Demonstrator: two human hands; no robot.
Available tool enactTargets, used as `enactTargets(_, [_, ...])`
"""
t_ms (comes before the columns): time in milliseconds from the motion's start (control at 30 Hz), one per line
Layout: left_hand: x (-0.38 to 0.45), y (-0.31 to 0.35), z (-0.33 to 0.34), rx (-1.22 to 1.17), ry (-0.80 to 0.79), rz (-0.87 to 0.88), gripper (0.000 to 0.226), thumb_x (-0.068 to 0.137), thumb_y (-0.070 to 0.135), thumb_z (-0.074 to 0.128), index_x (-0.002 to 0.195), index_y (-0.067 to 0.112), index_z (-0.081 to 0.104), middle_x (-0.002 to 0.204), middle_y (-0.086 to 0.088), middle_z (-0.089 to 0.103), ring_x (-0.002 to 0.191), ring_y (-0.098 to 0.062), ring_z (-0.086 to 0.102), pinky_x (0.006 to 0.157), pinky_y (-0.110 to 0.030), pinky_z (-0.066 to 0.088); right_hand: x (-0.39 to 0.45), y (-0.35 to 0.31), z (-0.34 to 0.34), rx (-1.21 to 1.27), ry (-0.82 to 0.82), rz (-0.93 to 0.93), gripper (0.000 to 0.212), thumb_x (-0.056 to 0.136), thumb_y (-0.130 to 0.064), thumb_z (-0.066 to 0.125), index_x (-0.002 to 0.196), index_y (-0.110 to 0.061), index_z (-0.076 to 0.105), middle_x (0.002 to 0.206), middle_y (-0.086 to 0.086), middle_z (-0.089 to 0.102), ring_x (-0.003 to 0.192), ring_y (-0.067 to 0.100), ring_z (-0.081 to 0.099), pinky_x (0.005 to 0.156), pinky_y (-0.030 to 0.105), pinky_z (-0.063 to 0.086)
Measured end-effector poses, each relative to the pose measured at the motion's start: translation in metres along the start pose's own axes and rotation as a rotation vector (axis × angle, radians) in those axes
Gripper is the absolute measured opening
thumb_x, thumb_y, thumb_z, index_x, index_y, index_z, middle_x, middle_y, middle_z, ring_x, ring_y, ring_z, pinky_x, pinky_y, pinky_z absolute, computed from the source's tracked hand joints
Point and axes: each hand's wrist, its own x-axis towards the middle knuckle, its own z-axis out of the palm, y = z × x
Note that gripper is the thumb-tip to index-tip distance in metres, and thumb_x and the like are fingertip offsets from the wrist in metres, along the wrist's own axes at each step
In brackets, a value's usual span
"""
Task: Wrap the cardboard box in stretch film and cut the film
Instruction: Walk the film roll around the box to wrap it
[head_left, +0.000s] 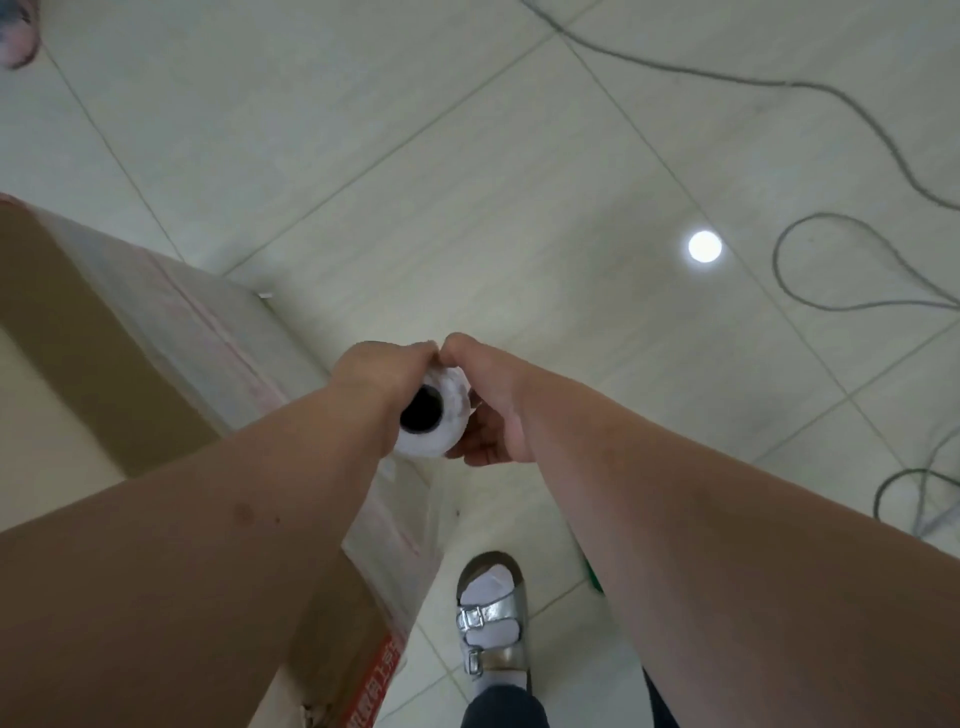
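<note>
Hands: your left hand (382, 371) and right hand (480, 415) grip the film roll (434, 415) together | Box: cardboard box (78, 332) just left of your hands, film already over its side | Left: probably more turns, then cutting.

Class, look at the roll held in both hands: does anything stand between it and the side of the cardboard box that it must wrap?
Nothing visible does. The white stretch-film roll hangs right beside the film-covered brown cardboard box, gripped by left hand and right hand.

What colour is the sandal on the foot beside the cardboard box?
Metallic silver sandal with buckled straps, over a white sock; head view.
</note>
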Motion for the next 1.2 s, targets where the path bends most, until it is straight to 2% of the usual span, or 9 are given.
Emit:
enactTargets(133, [0.009, 0.009, -0.011, 0.113, 0.132, 0.094, 0.030, 0.099, 0.033, 0.045, 0.085, 0.009, 0.058, 0.092, -0.013, 0.060, 0.094, -0.030, 0.056, 0.082, -0.036, 0.048, 0.011, -0.019, -0.005, -0.025, -0.074, 0.056, 0.053, 0.072, -0.053, 0.053, 0.099, -0.011, 0.069, 0.097, 0.014, 0.072, 0.077, 0.029, 0.066, 0.079, 0.037, 0.052])
enactTargets(300, [0.015, 0.001, -0.019, -0.491, 0.078, -0.337, 0.048, 0.091, 0.059, 0.048, 0.096, 0.012, 0.058, 0.109, -0.011, 0.067, 0.101, -0.032, 0.064, 0.099, -0.044, 0.047, 0.019, -0.045, -0.011, -0.178, -0.013, 0.089, 0.077, 0.065, -0.080, 0.060, 0.105, -0.014, 0.057, 0.105, 0.009, 0.061, 0.083, 0.025, 0.062, 0.078, 0.034, 0.056])
enactTargets(400, [0.009, -0.002, -0.013, -0.667, -0.049, -0.454, 0.048, 0.097, 0.052, 0.041, 0.105, 0.007, 0.056, 0.097, -0.015, 0.068, 0.086, -0.031, 0.067, 0.079, -0.041, 0.054, 0.021, -0.055, -0.012, -0.290, -0.068, 0.042, 0.059, 0.077, -0.076, 0.054, 0.094, -0.020, 0.057, 0.100, 0.003, 0.065, 0.090, 0.022, 0.062, 0.087, 0.034, 0.053])
enactTargets(467, [0.008, -0.003, -0.004, -0.651, 0.018, -0.421, 0.035, 0.100, 0.039, 0.046, 0.111, 0.007, 0.057, 0.101, -0.013, 0.067, 0.081, -0.030, 0.067, 0.069, -0.041, 0.056, 0.023, -0.058, -0.015, -0.379, -0.077, 0.040, 0.061, 0.077, -0.076, 0.054, 0.105, -0.022, 0.062, 0.107, 0.004, 0.069, 0.100, 0.023, 0.065, 0.093, 0.036, 0.051])
enactTargets(567, [0.011, -0.005, 0.005, -0.717, 0.114, -0.388, 0.030, 0.095, 0.025, 0.057, 0.117, 0.005, 0.059, 0.118, -0.014, 0.063, 0.092, -0.032, 0.068, 0.073, -0.042, 0.059, 0.026, -0.064, -0.030, -0.431, -0.036, 0.072, 0.056, 0.076, -0.072, 0.059, 0.106, -0.025, 0.063, 0.106, 0.001, 0.070, 0.096, 0.021, 0.064, 0.081, 0.031, 0.049])
enactTargets(767, [0.015, 0.000, 0.024, -0.767, -0.048, -0.526, 0.041, 0.098, 0.044, 0.043, 0.106, 0.011, 0.065, 0.099, -0.009, 0.073, 0.089, -0.026, 0.069, 0.076, -0.036, 0.056, 0.022, -0.079, -0.038, -0.643, -0.092, 0.113, 0.069, 0.073, -0.078, 0.057, 0.109, -0.020, 0.066, 0.110, 0.003, 0.069, 0.096, 0.020, 0.062, 0.074, 0.028, 0.045])
enactTargets(933, [0.023, 0.015, -0.001, -0.692, -0.033, -0.505, 0.037, 0.090, 0.045, 0.053, 0.108, 0.016, 0.067, 0.098, -0.007, 0.074, 0.091, -0.028, 0.069, 0.088, -0.039, 0.052, 0.031, -0.094, -0.019, -0.444, -0.179, 0.160, 0.050, 0.073, -0.066, 0.068, 0.088, -0.018, 0.065, 0.095, 0.002, 0.071, 0.093, 0.018, 0.066, 0.092, 0.035, 0.053])
enactTargets(1033, [0.033, 0.038, -0.025, -0.740, -0.040, -0.426, 0.034, 0.094, 0.039, 0.053, 0.109, 0.010, 0.062, 0.097, -0.009, 0.069, 0.084, -0.027, 0.065, 0.081, -0.037, 0.051, 0.035, -0.118, -0.009, -0.380, -0.117, 0.162, 0.039, 0.083, -0.054, 0.061, 0.088, -0.016, 0.062, 0.089, 0.003, 0.066, 0.086, 0.021, 0.062, 0.086, 0.031, 0.052])
enactTargets(1200, [0.060, 0.061, -0.062, -0.492, 0.230, -0.248, 0.036, 0.082, 0.050, 0.067, 0.091, 0.015, 0.066, 0.100, -0.005, 0.070, 0.093, -0.026, 0.066, 0.093, -0.040, 0.052, 0.035, -0.155, 0.006, -0.373, -0.059, 0.142, 0.036, 0.081, -0.048, 0.051, 0.083, -0.012, 0.056, 0.077, 0.005, 0.054, 0.074, 0.024, 0.052, 0.069, 0.030, 0.044])
